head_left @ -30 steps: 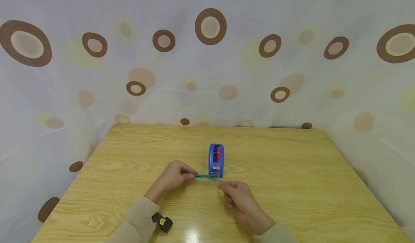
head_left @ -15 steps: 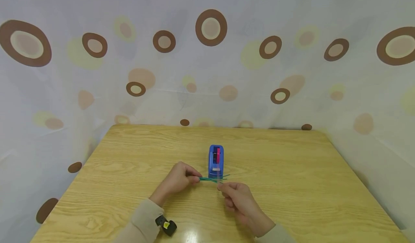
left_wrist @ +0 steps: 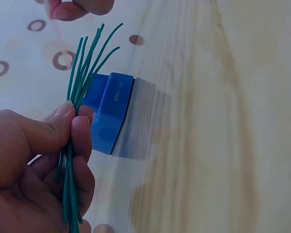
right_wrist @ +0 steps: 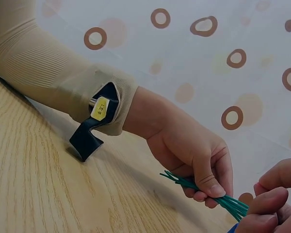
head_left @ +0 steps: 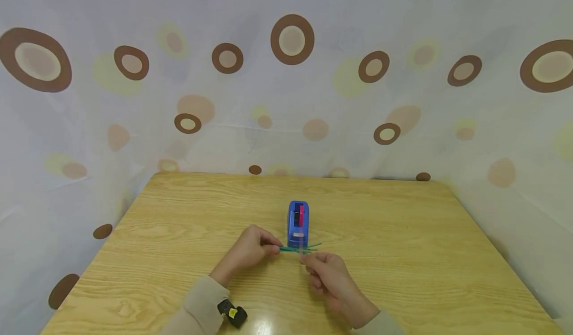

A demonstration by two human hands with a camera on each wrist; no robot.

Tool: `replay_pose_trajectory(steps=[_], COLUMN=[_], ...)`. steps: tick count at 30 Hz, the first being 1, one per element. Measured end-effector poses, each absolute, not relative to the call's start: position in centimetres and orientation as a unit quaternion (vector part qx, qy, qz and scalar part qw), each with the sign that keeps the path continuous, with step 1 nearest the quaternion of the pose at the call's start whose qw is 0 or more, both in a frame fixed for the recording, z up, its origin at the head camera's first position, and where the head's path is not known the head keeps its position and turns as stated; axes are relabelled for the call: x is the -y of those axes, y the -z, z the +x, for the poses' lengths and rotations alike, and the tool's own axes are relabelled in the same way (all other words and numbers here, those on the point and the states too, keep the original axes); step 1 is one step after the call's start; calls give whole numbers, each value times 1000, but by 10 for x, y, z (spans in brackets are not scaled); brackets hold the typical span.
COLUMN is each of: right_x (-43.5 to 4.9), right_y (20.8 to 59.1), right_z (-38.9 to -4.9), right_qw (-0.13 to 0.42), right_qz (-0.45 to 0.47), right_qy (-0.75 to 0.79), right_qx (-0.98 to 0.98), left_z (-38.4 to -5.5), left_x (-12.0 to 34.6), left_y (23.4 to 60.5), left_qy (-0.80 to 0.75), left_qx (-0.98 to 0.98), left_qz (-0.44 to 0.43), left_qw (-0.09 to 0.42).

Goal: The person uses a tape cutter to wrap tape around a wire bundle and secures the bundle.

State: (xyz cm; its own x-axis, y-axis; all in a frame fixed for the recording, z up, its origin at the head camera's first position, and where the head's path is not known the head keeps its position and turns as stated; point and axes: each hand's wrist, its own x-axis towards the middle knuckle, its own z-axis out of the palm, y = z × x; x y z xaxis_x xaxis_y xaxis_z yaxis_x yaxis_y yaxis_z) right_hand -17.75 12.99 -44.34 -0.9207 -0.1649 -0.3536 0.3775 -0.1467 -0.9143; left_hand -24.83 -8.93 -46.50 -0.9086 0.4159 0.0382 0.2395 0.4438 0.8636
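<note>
My left hand (head_left: 251, 248) pinches a bundle of thin green strands (left_wrist: 85, 73) between thumb and fingers. Their far ends fan out in the left wrist view, while the lower ends lie across the curled fingers. In front of the strands sits a blue tape dispenser (head_left: 291, 228) with a pink-red roll (head_left: 302, 215). A clear strip of tape (head_left: 301, 246) runs from it toward me, crossing the strands; whether they touch is unclear. My right hand (head_left: 330, 278) pinches the strip's free end between thumb and index finger.
The wooden table (head_left: 385, 215) stretches out on both sides of the dispenser. Behind it hangs a pale curtain (head_left: 331, 101) with brown ring prints. On the left cuff sits a black strap device (head_left: 232, 313) with a yellow label.
My left hand has moved right and slightly toward me, bringing the strands further across the tape strip. My right hand has stayed nearly still, holding the tape.
</note>
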Motion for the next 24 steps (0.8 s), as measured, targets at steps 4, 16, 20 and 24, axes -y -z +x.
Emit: replay_pose_trajectory(steps=[4,16,20,24], right_x=[-129,-128,-127,-127], right_y=[444,444,444,445], right_z=[-177,-176,-176,-177], right_qw=[181,178,178,178], right_qz=[79,81,80,81], right_qy=[751,753,754,754], right_qx=[-629,-628,-627,-627], left_z=[-247,-244,-243,-243], left_x=[85,78,77,75], left_y=[466,464,464,464], left_qy=[-489,-494,-498,-496], left_qx=[-844,-839,-838,-839], left_qz=[202,212,209,206], left_qw=[87,83,84,85])
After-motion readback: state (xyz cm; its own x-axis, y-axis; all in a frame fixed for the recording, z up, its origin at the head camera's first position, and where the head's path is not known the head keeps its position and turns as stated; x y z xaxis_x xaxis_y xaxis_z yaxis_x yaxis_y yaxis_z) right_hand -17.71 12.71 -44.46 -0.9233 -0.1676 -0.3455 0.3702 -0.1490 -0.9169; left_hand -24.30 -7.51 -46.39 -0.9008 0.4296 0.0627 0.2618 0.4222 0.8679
